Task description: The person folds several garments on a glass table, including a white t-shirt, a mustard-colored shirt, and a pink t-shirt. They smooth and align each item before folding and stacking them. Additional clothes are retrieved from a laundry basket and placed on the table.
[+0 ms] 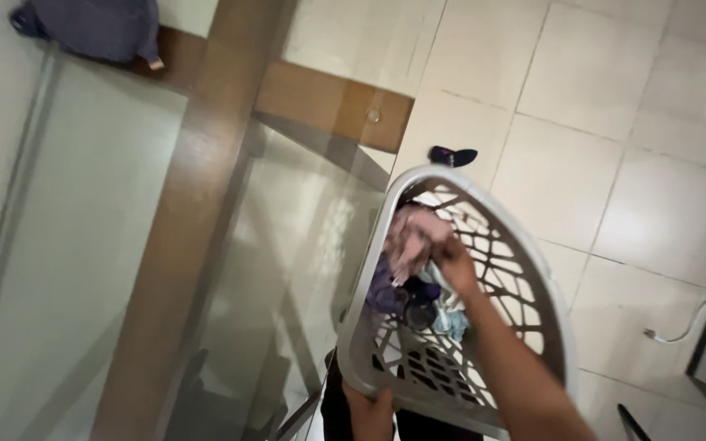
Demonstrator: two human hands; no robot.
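Reaching into the laundry basket (pixel 525 278), the right hand (pixel 451 261) is deep among the clothes and looks closed around a pink cloth (pixel 414 237). The left hand (pixel 369 408) grips the near rim of the basket from below and holds it up, tipped, above the tiled floor (pixel 614 163). The two hands are well apart. More clothes, purple and pale blue (pixel 418 298), lie lower in the basket.

To do this well, the left hand should hold the rim tight so the basket does not tip more. The right hand should lift the pink cloth slowly, so other clothes do not come with it and fall out. A glass table (pixel 124 245) with a brown frame stands just beside the basket.
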